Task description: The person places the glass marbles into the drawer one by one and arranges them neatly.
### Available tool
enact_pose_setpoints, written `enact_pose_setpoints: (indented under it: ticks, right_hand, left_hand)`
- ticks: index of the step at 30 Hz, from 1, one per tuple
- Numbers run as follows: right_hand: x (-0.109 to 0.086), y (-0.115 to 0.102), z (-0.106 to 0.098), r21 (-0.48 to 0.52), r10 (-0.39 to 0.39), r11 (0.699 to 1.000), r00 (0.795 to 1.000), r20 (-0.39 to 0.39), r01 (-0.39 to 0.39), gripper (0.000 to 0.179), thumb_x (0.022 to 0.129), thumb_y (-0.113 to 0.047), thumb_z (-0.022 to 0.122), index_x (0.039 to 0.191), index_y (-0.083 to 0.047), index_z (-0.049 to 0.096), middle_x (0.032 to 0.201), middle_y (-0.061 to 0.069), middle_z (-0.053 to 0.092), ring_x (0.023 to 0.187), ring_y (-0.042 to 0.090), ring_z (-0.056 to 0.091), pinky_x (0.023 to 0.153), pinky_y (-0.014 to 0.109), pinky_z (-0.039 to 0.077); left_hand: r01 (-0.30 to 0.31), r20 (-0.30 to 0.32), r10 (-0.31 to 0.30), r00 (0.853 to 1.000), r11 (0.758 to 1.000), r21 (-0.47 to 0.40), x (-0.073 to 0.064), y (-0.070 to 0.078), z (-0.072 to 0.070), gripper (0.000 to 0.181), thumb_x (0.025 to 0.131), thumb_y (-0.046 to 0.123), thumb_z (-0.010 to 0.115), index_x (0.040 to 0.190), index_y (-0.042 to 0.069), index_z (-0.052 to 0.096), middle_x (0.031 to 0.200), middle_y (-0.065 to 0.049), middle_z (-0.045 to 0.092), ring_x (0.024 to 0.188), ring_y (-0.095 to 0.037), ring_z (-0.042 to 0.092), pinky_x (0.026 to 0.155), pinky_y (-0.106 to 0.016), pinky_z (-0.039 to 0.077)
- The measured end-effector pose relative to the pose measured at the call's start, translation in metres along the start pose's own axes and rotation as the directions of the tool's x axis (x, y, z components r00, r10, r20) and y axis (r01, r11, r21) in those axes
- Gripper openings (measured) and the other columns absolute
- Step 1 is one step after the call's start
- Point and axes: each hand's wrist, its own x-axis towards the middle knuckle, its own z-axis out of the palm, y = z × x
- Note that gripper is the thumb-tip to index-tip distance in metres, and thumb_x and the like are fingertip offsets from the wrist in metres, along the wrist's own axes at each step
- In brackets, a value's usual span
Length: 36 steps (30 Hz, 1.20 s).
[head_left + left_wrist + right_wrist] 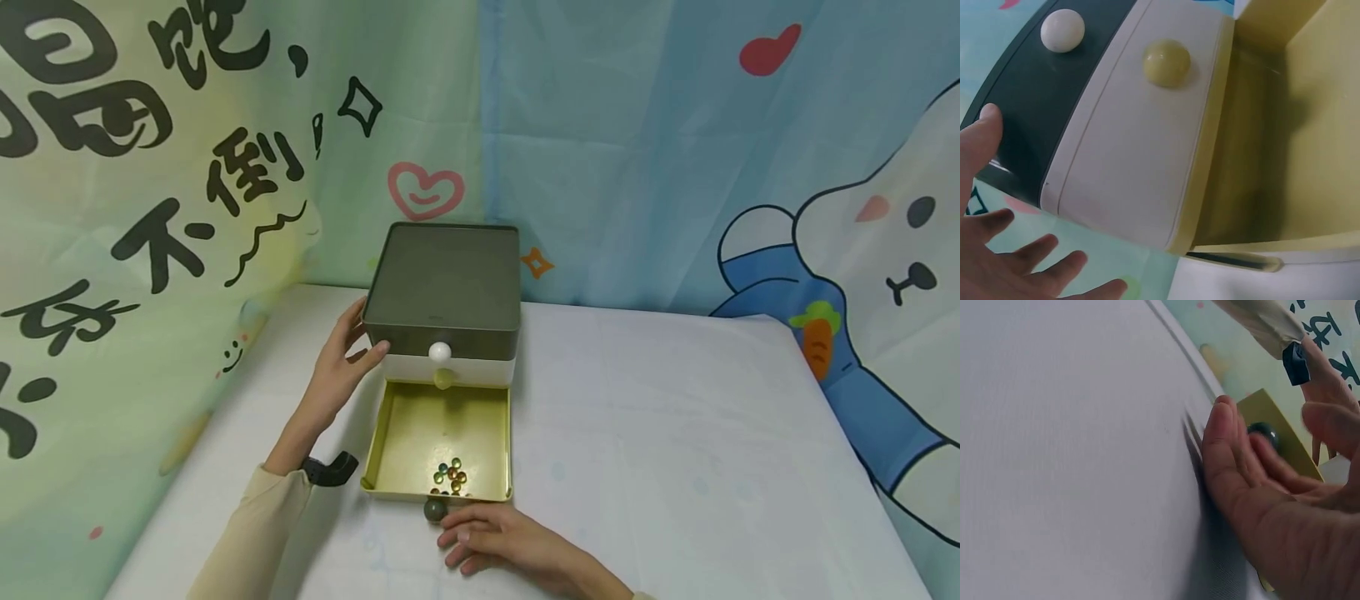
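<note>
A small drawer cabinet [444,275] with a dark green top stands near the back of the table. Its bottom yellow-green drawer [450,417] is pulled out, with several glass marbles [452,473] lying near its front wall. My left hand [341,367] is at the cabinet's left side, thumb at the dark upper front and the other fingers spread. Beside the dark green knob [435,509] of the pulled-out drawer is my right hand [510,542], fingers loosely bent and holding nothing. The white knob [1062,30] and the yellow knob [1167,63] show on the two upper fronts.
A white cloth [660,433] covers the table. Behind it hangs a printed curtain [600,167] with hearts, lettering and a cartoon rabbit. A black strap [330,469] sits on my left wrist, at the end of the beige sleeve [251,533].
</note>
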Motion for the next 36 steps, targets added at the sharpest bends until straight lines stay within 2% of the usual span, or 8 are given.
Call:
enact_pose_setpoints:
  ticks: [6,10,14,18,24,30,36]
  right_hand:
    - [-0.002,0.004,0.004,0.17,0.065,0.984,0.995,-0.078,-0.051,0.058,0.109,-0.02,0.054,0.152,0.015,0.036,0.139,0.022,0.064,0.113,0.018,0.072,0.096,0.031,0.059]
    - [-0.001,0.005,0.009,0.307,0.101,0.949,0.991,-0.092,-0.069,0.059,0.109,-0.02,0.055,0.153,0.014,0.034,0.143,0.021,0.063,0.118,0.02,0.07,0.102,0.035,0.057]
    - [0.003,0.005,0.015,0.393,0.11,0.918,0.987,-0.119,-0.055,0.056,0.109,-0.021,0.056,0.15,0.013,0.04,0.145,0.022,0.062,0.125,0.022,0.067,0.108,0.036,0.054]
    - [0.009,0.005,0.023,0.423,0.114,0.906,0.971,-0.212,-0.015,0.05,0.107,-0.019,0.059,0.145,0.012,0.048,0.137,0.021,0.066,0.124,0.025,0.068,0.109,0.038,0.054]
    - [0.02,0.008,0.034,0.436,0.127,0.9,0.94,-0.316,0.024,0.045,0.106,-0.017,0.06,0.14,0.013,0.054,0.126,0.019,0.073,0.112,0.022,0.074,0.103,0.037,0.057]
    - [0.028,0.009,0.045,0.452,0.159,0.892,0.91,-0.384,0.035,0.044,0.106,-0.017,0.061,0.137,0.013,0.054,0.116,0.012,0.077,0.099,0.015,0.077,0.094,0.032,0.061]
    - [0.031,0.006,0.049,0.445,0.18,0.895,0.896,-0.406,0.022,0.042,0.106,-0.017,0.061,0.136,0.012,0.054,0.116,0.012,0.076,0.098,0.013,0.076,0.094,0.031,0.061]
  left_hand:
    - [0.026,0.015,-0.026,1.0,1.0,-0.015,0.005,0.005,0.007,0.078,0.104,0.024,0.066,0.167,0.021,0.021,0.172,-0.008,0.025,0.159,-0.035,0.027,0.12,-0.065,0.034]
    - [0.036,-0.015,-0.036,0.999,0.999,-0.011,0.007,0.004,0.011,0.078,0.103,0.023,0.067,0.167,0.018,0.021,0.17,-0.01,0.029,0.156,-0.036,0.032,0.114,-0.062,0.041]
    - [0.036,-0.038,-0.036,0.999,0.999,-0.01,0.007,0.003,0.014,0.079,0.103,0.022,0.068,0.166,0.017,0.022,0.168,-0.011,0.031,0.155,-0.037,0.033,0.111,-0.059,0.042]
    - [0.03,-0.042,-0.031,0.999,0.999,-0.009,0.007,0.002,0.014,0.079,0.102,0.023,0.068,0.166,0.019,0.023,0.167,-0.011,0.032,0.153,-0.037,0.034,0.11,-0.058,0.043]
    - [0.039,-0.045,-0.038,0.998,0.999,0.023,0.006,0.001,0.017,0.079,0.102,0.029,0.068,0.166,0.023,0.023,0.166,-0.009,0.034,0.151,-0.036,0.038,0.11,-0.058,0.044]
    - [0.044,-0.042,-0.042,0.998,0.998,0.054,0.006,-0.001,0.018,0.078,0.103,0.035,0.067,0.166,0.028,0.022,0.166,-0.007,0.034,0.148,-0.035,0.041,0.108,-0.059,0.045]
    - [0.046,-0.047,-0.043,0.998,0.997,0.059,0.006,-0.001,0.015,0.078,0.102,0.036,0.067,0.166,0.029,0.022,0.166,-0.007,0.034,0.148,-0.036,0.041,0.108,-0.06,0.045]
